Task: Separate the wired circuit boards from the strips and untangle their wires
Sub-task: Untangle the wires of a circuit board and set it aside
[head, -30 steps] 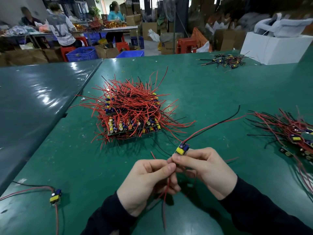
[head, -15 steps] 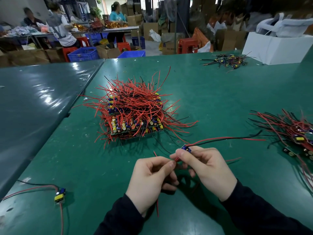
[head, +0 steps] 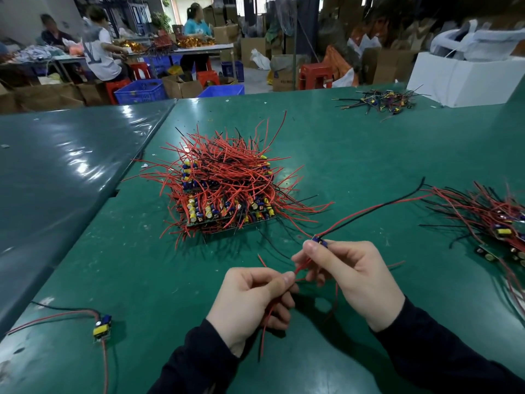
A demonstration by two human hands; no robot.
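My right hand (head: 352, 275) pinches a small wired circuit board (head: 319, 242) with blue and yellow parts; its red and black wires (head: 377, 207) stretch up to the right. My left hand (head: 251, 298) pinches the board's other red wires (head: 297, 273), which hang down below it. A stack of board strips (head: 227, 206) bristling with red wires sits in the middle of the green table (head: 341, 155). One separated board (head: 102, 327) lies at the near left with its wires spread out.
A heap of wired boards (head: 500, 220) lies at the right edge. A small pile of boards (head: 382, 100) sits at the far right beside a white box (head: 460, 81). Several people work at tables behind, among cartons, blue crates and red stools.
The red and black wires in my right hand have swung up from nearly level to a rising slant. My hands have drawn slightly apart, stretching the lower red wires.
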